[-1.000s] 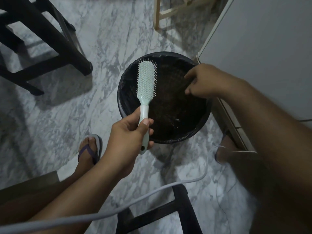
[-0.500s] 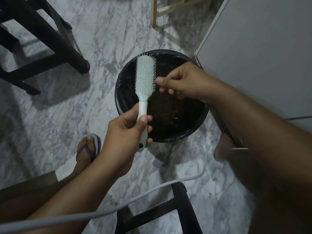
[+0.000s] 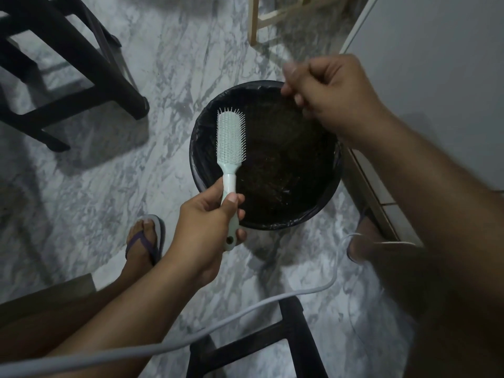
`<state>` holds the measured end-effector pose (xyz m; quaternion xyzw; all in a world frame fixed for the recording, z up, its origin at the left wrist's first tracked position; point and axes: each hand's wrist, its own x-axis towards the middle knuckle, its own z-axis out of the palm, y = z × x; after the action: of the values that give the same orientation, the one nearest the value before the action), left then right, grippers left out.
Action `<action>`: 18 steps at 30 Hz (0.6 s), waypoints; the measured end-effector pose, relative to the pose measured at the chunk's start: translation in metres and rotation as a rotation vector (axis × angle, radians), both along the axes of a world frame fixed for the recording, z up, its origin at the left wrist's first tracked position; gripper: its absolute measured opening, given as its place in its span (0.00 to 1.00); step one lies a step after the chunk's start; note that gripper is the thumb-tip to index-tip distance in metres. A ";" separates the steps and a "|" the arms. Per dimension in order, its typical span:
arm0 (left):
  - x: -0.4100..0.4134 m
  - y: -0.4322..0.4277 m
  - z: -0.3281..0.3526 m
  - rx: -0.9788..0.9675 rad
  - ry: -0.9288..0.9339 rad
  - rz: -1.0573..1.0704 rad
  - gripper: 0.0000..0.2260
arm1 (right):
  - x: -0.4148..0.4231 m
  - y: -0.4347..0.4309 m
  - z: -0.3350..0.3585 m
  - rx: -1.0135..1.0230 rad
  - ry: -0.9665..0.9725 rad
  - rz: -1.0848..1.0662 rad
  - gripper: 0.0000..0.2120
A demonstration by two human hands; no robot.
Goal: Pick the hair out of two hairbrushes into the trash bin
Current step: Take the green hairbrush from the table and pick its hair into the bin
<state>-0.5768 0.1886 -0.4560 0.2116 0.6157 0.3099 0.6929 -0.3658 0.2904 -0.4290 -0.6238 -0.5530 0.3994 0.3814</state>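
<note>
A pale green hairbrush points away from me over the left side of the round black trash bin, bristles up. My left hand grips its handle. My right hand hovers above the bin's far rim, up and right of the brush, fingers pinched together; it is blurred, and I cannot make out whether hair is between the fingertips. The bin has a dark liner and dark matter inside. I see only one brush.
Marble floor all around. A black chair frame stands at the upper left, another black frame near my knees. A grey cable crosses the foreground. A white cabinet flanks the bin's right. My sandalled foot rests left of it.
My right hand touched the brush bristles half a second ago, then pulled up and to the right, away from the brush, toward the bin's far rim. The brush has stayed nearly still.
</note>
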 end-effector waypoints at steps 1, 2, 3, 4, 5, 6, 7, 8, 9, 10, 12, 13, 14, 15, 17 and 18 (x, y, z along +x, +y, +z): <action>-0.001 0.000 0.000 0.007 -0.003 -0.002 0.15 | 0.001 0.000 0.003 0.028 0.067 -0.032 0.16; -0.001 0.000 0.000 0.016 -0.003 -0.007 0.15 | 0.001 0.000 0.001 0.050 0.084 -0.059 0.16; -0.001 -0.001 0.000 0.027 -0.002 -0.012 0.15 | 0.000 0.001 -0.003 0.046 0.054 -0.070 0.15; -0.001 -0.001 0.000 0.038 -0.001 -0.017 0.15 | 0.001 0.000 -0.011 -0.006 -0.039 -0.034 0.13; -0.001 -0.002 0.000 0.051 0.000 -0.023 0.16 | 0.003 -0.001 -0.023 -0.129 -0.201 0.088 0.11; 0.000 -0.002 0.001 0.063 0.002 -0.031 0.16 | 0.005 -0.005 -0.034 -0.301 -0.404 0.261 0.14; 0.000 -0.001 0.001 0.074 0.004 -0.040 0.16 | 0.006 -0.010 -0.043 -0.443 -0.586 0.421 0.21; 0.001 -0.001 0.002 0.085 0.004 -0.047 0.16 | 0.007 -0.012 -0.047 -0.478 -0.702 0.528 0.28; 0.002 0.000 0.003 0.096 0.002 -0.052 0.16 | 0.007 -0.013 -0.046 -0.448 -0.683 0.535 0.30; 0.003 0.000 0.004 0.103 0.002 -0.055 0.16 | 0.006 -0.013 -0.041 -0.421 -0.607 0.503 0.31; 0.004 0.000 0.005 0.114 0.013 -0.059 0.16 | 0.006 -0.009 -0.032 -0.393 -0.569 0.443 0.34; 0.005 0.000 0.005 0.118 0.017 -0.065 0.16 | 0.008 -0.005 -0.030 -0.369 -0.606 0.434 0.34; 0.005 0.000 0.005 0.121 0.021 -0.069 0.16 | 0.011 -0.002 -0.027 -0.347 -0.588 0.385 0.32; 0.005 -0.001 0.005 0.124 0.025 -0.072 0.16 | 0.012 0.000 -0.025 -0.332 -0.500 0.302 0.29; 0.004 -0.001 0.004 0.130 0.038 -0.084 0.17 | 0.005 -0.001 -0.020 -0.265 -0.284 0.152 0.25; 0.004 -0.002 0.003 0.134 0.045 -0.093 0.17 | -0.002 -0.004 -0.017 -0.255 -0.179 0.119 0.23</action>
<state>-0.5728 0.1864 -0.4531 0.2930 0.5984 0.3131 0.6768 -0.3680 0.2862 -0.4455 -0.6662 -0.5657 0.4312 0.2241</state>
